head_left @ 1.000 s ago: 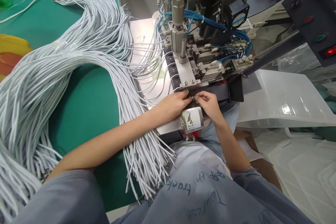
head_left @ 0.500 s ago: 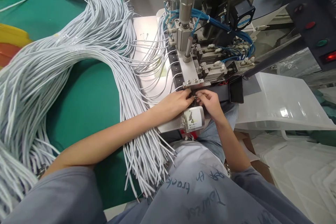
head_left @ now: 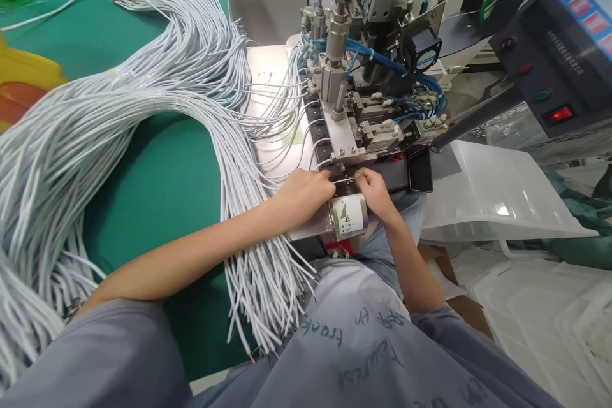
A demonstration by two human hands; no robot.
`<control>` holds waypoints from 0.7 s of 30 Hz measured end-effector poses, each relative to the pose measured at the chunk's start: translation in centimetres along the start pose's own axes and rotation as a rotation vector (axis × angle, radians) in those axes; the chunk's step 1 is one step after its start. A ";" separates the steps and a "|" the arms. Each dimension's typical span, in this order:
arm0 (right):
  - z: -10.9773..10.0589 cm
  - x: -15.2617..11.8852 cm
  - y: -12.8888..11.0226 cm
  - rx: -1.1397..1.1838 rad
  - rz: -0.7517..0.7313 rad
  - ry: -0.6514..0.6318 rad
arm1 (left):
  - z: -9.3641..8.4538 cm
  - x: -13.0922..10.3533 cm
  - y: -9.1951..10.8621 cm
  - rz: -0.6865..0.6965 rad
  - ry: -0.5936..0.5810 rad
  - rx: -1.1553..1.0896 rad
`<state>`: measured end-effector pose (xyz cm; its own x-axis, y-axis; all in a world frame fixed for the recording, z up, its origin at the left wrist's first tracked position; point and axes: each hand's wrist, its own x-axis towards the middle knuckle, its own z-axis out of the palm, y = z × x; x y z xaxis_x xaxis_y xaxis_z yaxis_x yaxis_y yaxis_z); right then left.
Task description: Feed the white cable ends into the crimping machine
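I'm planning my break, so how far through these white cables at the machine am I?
Done: nothing sorted apart that I can tell. In hand: left hand and right hand pinch one cable end at the machine's front fixture. Left: a big bundle of white cables on the green mat.

Both forearms reached forward, bare below grey sleeves, and converged in front of the body. The left hand [head_left: 306, 190] lay knuckles up, fingers curled and pinched together at the tips. The right hand [head_left: 375, 191] faced it, just apart, fingertips also pinched; whether the two thumbs touched was hard to tell from here.
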<state>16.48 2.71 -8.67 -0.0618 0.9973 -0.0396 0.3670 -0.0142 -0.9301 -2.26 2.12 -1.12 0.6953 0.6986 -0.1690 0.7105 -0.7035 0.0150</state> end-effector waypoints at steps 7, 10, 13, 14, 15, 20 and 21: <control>1.6 -5.9 -3.9 -0.011 -0.108 0.329 | 0.4 0.5 -0.4 -0.170 0.047 0.045; 5.0 -8.2 -5.3 0.027 -0.115 -0.060 | 0.3 0.7 -0.6 -0.215 0.044 0.050; 8.3 -8.3 -6.0 0.036 -0.075 -0.314 | 0.4 0.8 -1.0 -0.200 0.048 0.020; 9.2 -7.9 -6.1 0.014 -0.058 -0.321 | 0.5 0.7 -1.1 -0.197 0.058 0.013; 9.8 -7.4 -6.2 -0.013 -0.043 -0.306 | 0.6 0.7 -1.2 -0.191 0.066 0.009; 11.0 -5.8 -6.6 -0.039 0.002 -0.240 | 0.0 0.7 -1.4 -0.183 0.078 0.020; 10.9 -5.9 -6.6 -0.007 0.001 -0.236 | -0.3 0.6 -1.1 -0.182 0.091 -0.002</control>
<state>4.26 -3.84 -6.27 -0.2769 0.9527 -0.1257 0.3735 -0.0138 -0.9275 -2.59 3.35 -0.94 0.5621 0.8232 -0.0797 0.8255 -0.5643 -0.0061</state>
